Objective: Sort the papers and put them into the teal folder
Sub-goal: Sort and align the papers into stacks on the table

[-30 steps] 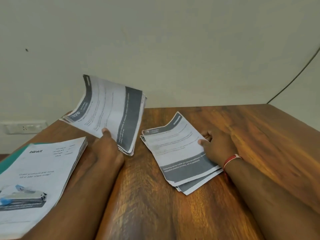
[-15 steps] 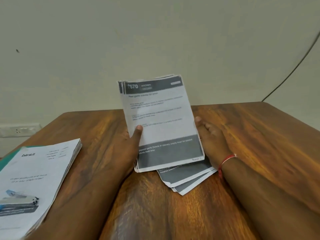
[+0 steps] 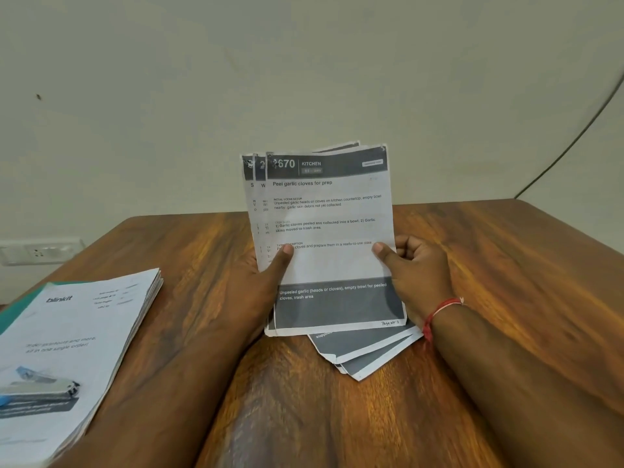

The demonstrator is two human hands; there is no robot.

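Observation:
I hold a bundle of printed sheets (image 3: 329, 228) upright over the middle of the table; the front page reads "Peel garlic cloves for prep". My left hand (image 3: 266, 282) grips its left edge, thumb on the front. My right hand (image 3: 415, 275) grips the right edge, thumb on the page. A smaller pile of similar papers (image 3: 364, 352) lies flat under the bundle, its grey corners poking out. At the left, a thick stack of white papers (image 3: 77, 346) rests on the teal folder (image 3: 17, 315), of which only a strip shows.
The wooden table (image 3: 506, 282) ends at a pale wall behind. A wall socket (image 3: 40, 251) sits at the far left, and a dark cable (image 3: 574, 136) runs down the wall at the right.
My left hand swung the bundle from the left to the centre and stood it upright. My right hand left the flat pile and took the bundle's right edge.

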